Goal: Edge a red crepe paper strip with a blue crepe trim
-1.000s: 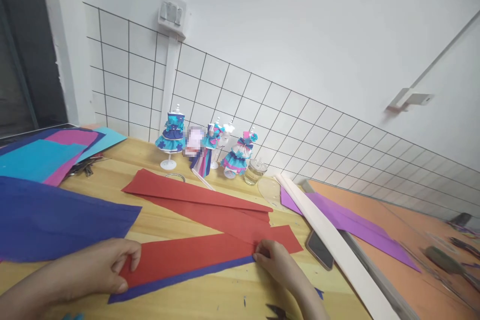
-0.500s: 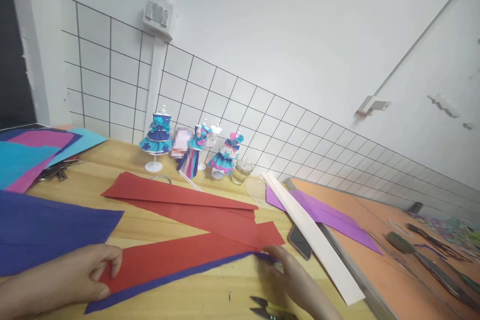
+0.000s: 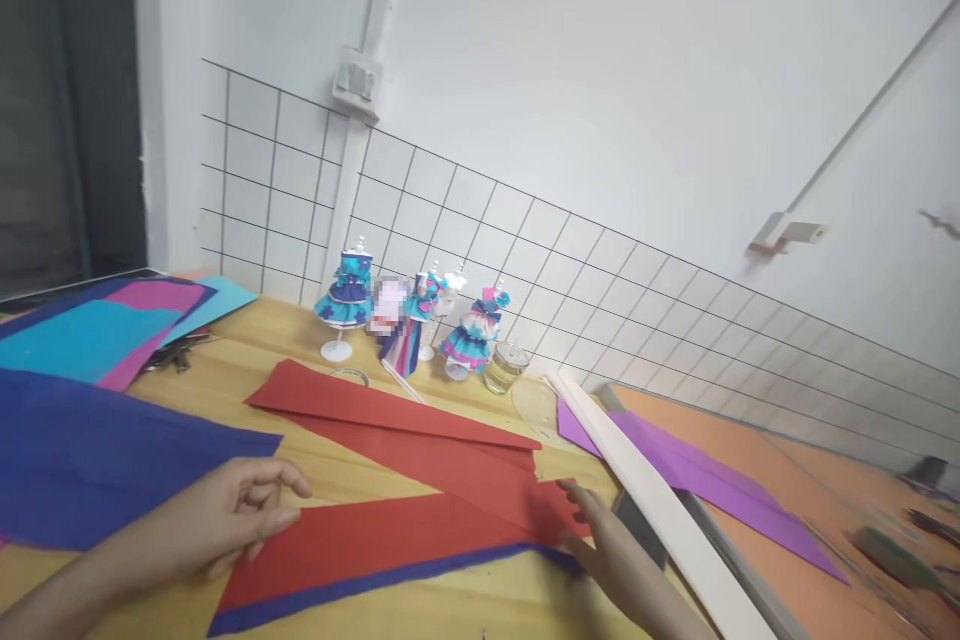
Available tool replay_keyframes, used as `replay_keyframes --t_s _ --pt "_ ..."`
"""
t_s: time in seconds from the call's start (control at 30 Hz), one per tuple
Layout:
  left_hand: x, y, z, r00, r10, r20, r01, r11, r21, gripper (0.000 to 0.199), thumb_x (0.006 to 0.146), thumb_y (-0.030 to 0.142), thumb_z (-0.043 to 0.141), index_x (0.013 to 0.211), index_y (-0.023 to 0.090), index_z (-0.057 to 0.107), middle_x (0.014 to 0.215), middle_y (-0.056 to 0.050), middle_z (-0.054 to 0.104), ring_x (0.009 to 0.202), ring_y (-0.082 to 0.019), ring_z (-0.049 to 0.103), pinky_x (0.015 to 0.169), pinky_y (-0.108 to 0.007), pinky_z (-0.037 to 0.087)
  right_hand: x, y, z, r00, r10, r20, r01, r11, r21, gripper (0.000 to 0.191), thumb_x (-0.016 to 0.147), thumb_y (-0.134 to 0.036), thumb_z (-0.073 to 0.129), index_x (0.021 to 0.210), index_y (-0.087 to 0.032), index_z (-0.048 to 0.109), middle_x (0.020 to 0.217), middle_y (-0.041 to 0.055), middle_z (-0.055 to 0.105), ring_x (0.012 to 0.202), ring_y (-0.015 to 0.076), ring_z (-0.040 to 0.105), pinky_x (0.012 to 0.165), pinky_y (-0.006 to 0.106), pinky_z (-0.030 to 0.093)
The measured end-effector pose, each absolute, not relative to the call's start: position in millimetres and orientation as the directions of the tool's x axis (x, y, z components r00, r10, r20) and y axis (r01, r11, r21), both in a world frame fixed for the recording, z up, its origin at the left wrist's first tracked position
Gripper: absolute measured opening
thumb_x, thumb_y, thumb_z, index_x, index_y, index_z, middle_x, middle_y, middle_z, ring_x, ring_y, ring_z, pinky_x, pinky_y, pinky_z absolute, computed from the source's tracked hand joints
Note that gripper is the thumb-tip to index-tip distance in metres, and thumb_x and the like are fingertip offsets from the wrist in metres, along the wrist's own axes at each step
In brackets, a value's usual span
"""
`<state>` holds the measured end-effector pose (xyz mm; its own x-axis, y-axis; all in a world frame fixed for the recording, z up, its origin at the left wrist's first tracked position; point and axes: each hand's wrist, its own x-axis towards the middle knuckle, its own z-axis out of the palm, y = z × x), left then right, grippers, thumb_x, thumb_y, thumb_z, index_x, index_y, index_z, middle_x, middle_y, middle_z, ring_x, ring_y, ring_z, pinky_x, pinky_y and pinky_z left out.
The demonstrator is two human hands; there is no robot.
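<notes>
A long red strip (image 3: 375, 537) of paper or thin cloth lies across the wooden table, with a narrow dark blue strip (image 3: 360, 581) showing along its near edge. Over the red strip's left end is my left hand (image 3: 232, 515), fingers loosely curled and thumb apart, holding nothing. My right hand (image 3: 611, 555) is at the strip's right end, its fingers spread and empty; whether they touch the sheet I cannot tell. Behind, a folded red piece (image 3: 390, 420) slants across and meets the first strip on the right. A large dark blue sheet (image 3: 112, 455) lies beside my left hand.
Small dress forms in ruffled outfits, one of them a blue dress (image 3: 343, 290), stand at the back near a glass cup (image 3: 506, 370). A long white strip (image 3: 652, 490) covers part of a phone (image 3: 641, 525). Purple sheet (image 3: 697, 470) rests on an orange surface (image 3: 825, 480) at right.
My left hand has let go of the red strip's left end and lifted above it. My right hand's fingers have spread. The view has swung left, taking most of the thread snips out of frame.
</notes>
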<state>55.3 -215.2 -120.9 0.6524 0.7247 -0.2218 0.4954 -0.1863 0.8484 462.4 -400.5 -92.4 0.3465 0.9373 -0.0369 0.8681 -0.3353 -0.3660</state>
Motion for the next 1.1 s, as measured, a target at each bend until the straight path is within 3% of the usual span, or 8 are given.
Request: replay_keyframes --t_s 0.1,0.23,0.5,0.67,0.93,1.1 --pt "55.8 -214.7 -115.2 0.660 0.744 -0.103 0.272 -0.108 0.956 0.043 0.074 0.061 0.049 0.089 0.020 0.049 0.050 0.008 0.048 0.035 -0.006 0.035 0.038 -0.020 0.024 432.3 -369.5 -88.3 0.247 0.968 -0.047 0.886 -0.245 -0.393 0.052 0.079 -0.025 0.043 0.130 -0.017 0.038 0.131 0.0116 0.044 0.110 0.0197 0.051 0.090 0.030 0.041" --pt "53.9 -210.1 -114.3 0.545 0.838 -0.027 0.114 -0.042 0.993 0.041 0.073 0.058 0.054 0.084 0.019 0.050 0.046 0.008 0.045 0.037 -0.006 0.037 0.039 -0.019 0.027 391.4 -332.2 -82.1 0.091 0.996 0.013 0.920 -0.079 -0.385 0.051 0.079 -0.022 0.044 0.129 -0.020 0.040 0.128 0.0092 0.047 0.111 0.0198 0.052 0.087 0.028 0.043" --pt "59.0 -212.6 -115.3 0.498 0.867 0.007 0.018 -0.019 1.000 0.039 0.070 0.056 0.059 0.079 0.018 0.052 0.044 0.008 0.046 0.036 -0.006 0.037 0.038 -0.018 0.028 330.1 -243.5 -83.5 -0.070 0.981 0.179 0.945 0.123 -0.304 0.029 0.088 -0.019 0.042 0.113 -0.017 0.057 0.112 0.0083 0.059 0.107 0.0190 0.052 0.093 0.028 0.037" --pt "61.1 -212.9 -115.0 0.493 0.870 0.015 -0.006 -0.014 1.000 0.038 0.070 0.054 0.060 0.078 0.018 0.054 0.043 0.008 0.047 0.035 -0.006 0.038 0.037 -0.017 0.029 303.8 -176.8 -92.0 0.006 0.988 0.153 0.967 0.033 -0.251 0.021 0.089 -0.030 0.050 0.102 -0.016 0.059 0.106 0.0053 0.060 0.098 0.0191 0.056 0.086 0.042 0.044" --pt "62.6 -212.7 -113.0 0.473 0.881 0.006 -0.036 0.012 0.999 0.035 0.066 0.050 0.063 0.075 0.017 0.055 0.042 0.007 0.048 0.034 -0.006 0.038 0.036 -0.017 0.029 275.9 -108.3 -110.7 0.217 0.976 -0.031 0.954 -0.218 -0.204 0.026 0.088 -0.033 0.052 0.108 -0.016 0.055 0.107 0.0056 0.059 0.090 0.0179 0.059 0.077 0.038 0.049" --pt "63.9 -213.9 -112.4 0.480 0.877 0.010 -0.052 0.017 0.999 0.033 0.066 0.048 0.064 0.075 0.017 0.055 0.042 0.008 0.047 0.035 -0.006 0.039 0.037 -0.017 0.032 265.1 -99.5 -116.8 0.287 0.958 -0.026 0.937 -0.286 -0.203 0.026 0.087 -0.032 0.053 0.109 -0.016 0.055 0.109 0.0060 0.058 0.091 0.0184 0.059 0.078 0.039 0.049"
